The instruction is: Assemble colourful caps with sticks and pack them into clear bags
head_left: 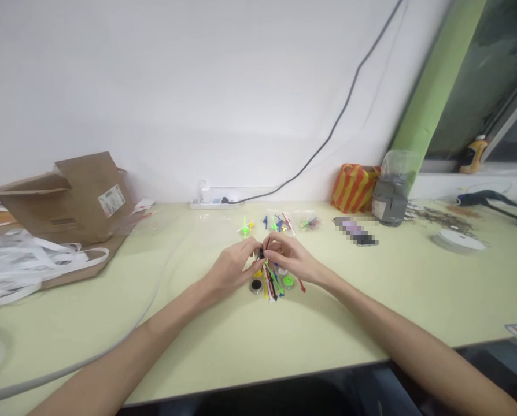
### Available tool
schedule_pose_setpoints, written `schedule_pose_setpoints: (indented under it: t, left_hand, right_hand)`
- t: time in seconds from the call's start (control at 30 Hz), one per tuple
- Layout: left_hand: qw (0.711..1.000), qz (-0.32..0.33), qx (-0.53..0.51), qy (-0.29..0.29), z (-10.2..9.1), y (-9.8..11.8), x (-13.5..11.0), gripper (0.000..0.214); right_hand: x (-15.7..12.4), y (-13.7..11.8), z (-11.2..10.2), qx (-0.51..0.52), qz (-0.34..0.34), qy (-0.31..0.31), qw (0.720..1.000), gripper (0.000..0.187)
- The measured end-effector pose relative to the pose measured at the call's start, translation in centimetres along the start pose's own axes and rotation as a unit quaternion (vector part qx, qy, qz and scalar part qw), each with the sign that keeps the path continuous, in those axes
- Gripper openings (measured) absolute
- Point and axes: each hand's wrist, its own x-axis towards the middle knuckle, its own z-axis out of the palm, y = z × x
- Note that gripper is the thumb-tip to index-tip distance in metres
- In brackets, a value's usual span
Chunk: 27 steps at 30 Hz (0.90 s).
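Note:
My left hand (pixel 236 263) and my right hand (pixel 288 255) meet over the table, fingers pinched close together. A small black piece (pixel 261 253) shows at the left fingertips, and a thin dark strip (pixel 268 242) at the right ones; the fingers cover much of both. Just below lie coloured plastic arrows (pixel 272 287) in white, black, green, blue and yellow. A red arrow (pixel 302 285) lies under the right wrist. Beside the arrows are a round clear piece with a black centre (pixel 256 285) and a round green one (pixel 288 281).
Behind the hands lie small bright plastic parts (pixel 280 223), some in clear bags (pixel 311 223). A power strip (pixel 215 202) sits against the wall. On the left are a cardboard box (pixel 76 202), white straps (pixel 33 266) and a grey cable (pixel 150 303); a phone (pixel 357 232) lies right.

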Motion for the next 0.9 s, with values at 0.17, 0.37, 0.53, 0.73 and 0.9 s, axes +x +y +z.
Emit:
schedule_pose_setpoints:
  t: [0.17,0.37,0.53,0.73,0.9]
  left_hand:
    - [0.997,0.004,-0.028,-0.077,0.2,1.0,0.0,0.010]
    - [0.999,-0.002,-0.018,-0.048,-0.9,0.5,0.1,0.013]
    - [0.999,-0.039,0.008,-0.022,-1.1,-0.4,0.2,0.013]
    - [0.995,-0.081,0.021,-0.053,-0.8,-0.3,0.3,0.017]
    - [0.993,-0.084,0.035,-0.069,-0.7,-0.7,0.3,0.020]
  right_hand:
    - [-0.5,0.5,-1.1,0.084,0.046,-0.065,0.993,0.032]
    - [-0.4,1.4,-3.5,0.066,0.051,0.003,0.997,0.026]
    - [-0.5,1.5,-6.4,-0.194,0.101,0.083,0.972,0.020]
    - [-1.3,1.1,-8.3,-0.468,0.263,-0.040,0.843,0.033]
    - [-1.8,0.4,-9.4,-0.376,0.349,-0.125,0.849,0.038]
